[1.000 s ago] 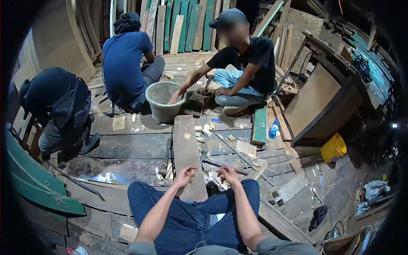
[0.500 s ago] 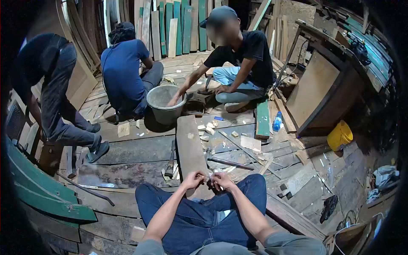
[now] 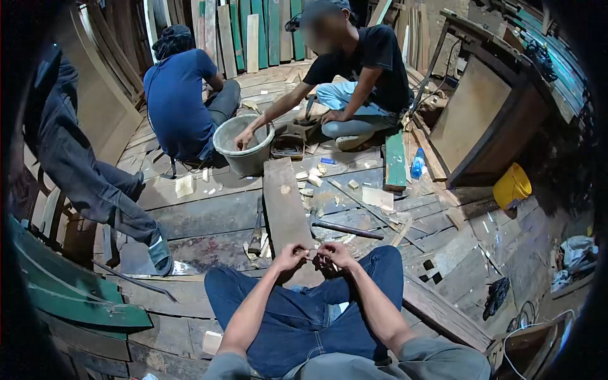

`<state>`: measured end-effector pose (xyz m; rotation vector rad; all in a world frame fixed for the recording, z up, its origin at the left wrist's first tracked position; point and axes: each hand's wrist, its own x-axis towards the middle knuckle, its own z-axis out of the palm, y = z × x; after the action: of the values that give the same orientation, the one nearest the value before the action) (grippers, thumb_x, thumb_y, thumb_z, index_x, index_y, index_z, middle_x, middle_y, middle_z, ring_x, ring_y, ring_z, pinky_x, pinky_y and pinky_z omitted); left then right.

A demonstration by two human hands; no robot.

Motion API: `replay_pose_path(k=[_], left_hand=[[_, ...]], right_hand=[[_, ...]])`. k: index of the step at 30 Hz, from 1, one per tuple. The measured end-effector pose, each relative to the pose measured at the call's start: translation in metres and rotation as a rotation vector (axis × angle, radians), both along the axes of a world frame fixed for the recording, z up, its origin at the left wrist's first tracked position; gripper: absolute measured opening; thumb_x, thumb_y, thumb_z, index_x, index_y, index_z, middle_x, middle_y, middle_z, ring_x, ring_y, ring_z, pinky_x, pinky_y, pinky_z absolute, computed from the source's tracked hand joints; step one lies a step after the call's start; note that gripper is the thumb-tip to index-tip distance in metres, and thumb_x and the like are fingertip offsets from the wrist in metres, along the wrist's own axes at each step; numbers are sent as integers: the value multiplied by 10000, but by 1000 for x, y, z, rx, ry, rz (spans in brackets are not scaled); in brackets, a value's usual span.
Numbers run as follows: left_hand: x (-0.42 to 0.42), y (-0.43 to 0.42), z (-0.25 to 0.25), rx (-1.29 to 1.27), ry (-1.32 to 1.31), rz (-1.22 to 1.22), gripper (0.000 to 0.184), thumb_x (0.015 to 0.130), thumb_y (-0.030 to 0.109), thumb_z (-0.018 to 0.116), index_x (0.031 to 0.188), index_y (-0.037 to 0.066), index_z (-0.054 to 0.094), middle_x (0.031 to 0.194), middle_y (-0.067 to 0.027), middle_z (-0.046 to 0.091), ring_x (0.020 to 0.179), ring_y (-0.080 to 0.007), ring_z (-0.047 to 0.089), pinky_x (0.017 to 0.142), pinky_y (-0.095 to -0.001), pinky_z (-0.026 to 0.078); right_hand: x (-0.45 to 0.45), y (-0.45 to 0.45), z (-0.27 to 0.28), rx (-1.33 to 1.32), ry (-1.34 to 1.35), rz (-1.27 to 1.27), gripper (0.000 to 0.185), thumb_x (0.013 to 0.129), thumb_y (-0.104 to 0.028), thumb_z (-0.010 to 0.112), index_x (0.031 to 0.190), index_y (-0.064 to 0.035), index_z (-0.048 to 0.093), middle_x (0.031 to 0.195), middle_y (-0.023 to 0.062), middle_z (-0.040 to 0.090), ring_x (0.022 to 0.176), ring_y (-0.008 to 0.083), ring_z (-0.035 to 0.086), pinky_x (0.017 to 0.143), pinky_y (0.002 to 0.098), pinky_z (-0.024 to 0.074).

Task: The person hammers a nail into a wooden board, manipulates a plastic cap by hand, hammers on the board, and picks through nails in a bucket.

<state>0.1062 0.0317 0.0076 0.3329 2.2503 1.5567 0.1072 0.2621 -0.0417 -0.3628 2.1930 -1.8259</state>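
Hovering over the near end of the plank [image 3: 286, 202], the left hand [image 3: 290, 258] and right hand [image 3: 337, 254] face each other, fingers curled and tips drawn nearly together; whether they pinch something small, I cannot tell. The plank stretches toward the bucket [image 3: 247, 166] beyond its far end. A loose pinch could drop a tiny piece, easily lost among offcuts [image 3: 315, 180] right of the plank. There too, a shifting right knee [image 3: 387, 263] might knock the hammer [image 3: 348, 230].

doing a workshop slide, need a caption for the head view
Left hand and right hand close together above a plank on a littered floor, a co-worker reaching into a bucket.
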Motion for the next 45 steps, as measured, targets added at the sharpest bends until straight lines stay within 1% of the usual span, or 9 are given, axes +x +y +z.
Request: replay_pose_path(k=[5,9,12,13,18,20,22,27,45], left_hand=[[-1,-2,5,-40,106,25,213,906,212,676,979,13,687,739,-49,677,662,-102,616,598,-288,494],[-6,-3,9,-94,62,75,223,920,192,632,984,-18,672,789,-90,694,725,-141,641,667,-313,510],[-14,-6,11,-67,106,244,255,916,228,636,957,-22,661,784,-110,688,754,-177,656,686,-324,512],[-16,-9,15,-95,196,254,239,915,222,636,956,-12,660,790,-101,690,749,-162,655,668,-317,510],[-24,3,-6,156,83,373,246,1021,230,477,1097,16,572,898,-72,680,594,-138,551,583,-257,470],[-17,13,-2,131,106,263,284,1042,282,416,1083,26,533,950,-80,648,740,-144,537,708,-291,451],[-15,24,2,209,43,180,330,1043,324,409,1125,28,530,1002,-103,620,949,-180,582,883,-347,453],[-12,33,19,166,-104,137,281,1036,335,422,1068,74,519,811,22,462,729,-87,415,668,-253,384],[-11,31,3,391,-385,163,257,1034,315,444,1113,93,547,917,27,517,789,-75,417,710,-228,365]], right_hand=[[-2,9,51,289,-60,79,138,934,-182,622,964,-54,667,766,-7,647,659,71,577,589,265,473],[-40,38,67,534,221,99,251,833,-228,677,1004,-44,668,816,141,691,706,266,662,693,395,528],[-72,59,75,611,199,-212,166,840,-161,577,868,-30,675,715,130,676,674,256,665,654,381,521],[-90,68,57,504,80,-248,259,835,-245,600,943,-20,670,895,197,683,884,354,662,771,413,518],[-90,46,19,599,457,-579,352,756,-143,663,1075,-13,592,1012,201,608,965,397,573,888,468,459],[-82,15,19,666,479,-627,459,721,-129,679,1133,18,539,1137,256,514,1055,448,484,925,503,408],[-75,-7,34,734,493,-561,568,681,-110,698,1185,48,492,1196,272,452,1100,451,434,983,535,357],[-74,-29,38,760,411,-512,662,645,-106,728,1233,38,461,1274,274,358,1143,453,375,1002,561,319],[-71,-31,35,709,450,-506,722,646,-119,740,1278,40,430,1311,276,329,1174,459,341,1001,578,262]])
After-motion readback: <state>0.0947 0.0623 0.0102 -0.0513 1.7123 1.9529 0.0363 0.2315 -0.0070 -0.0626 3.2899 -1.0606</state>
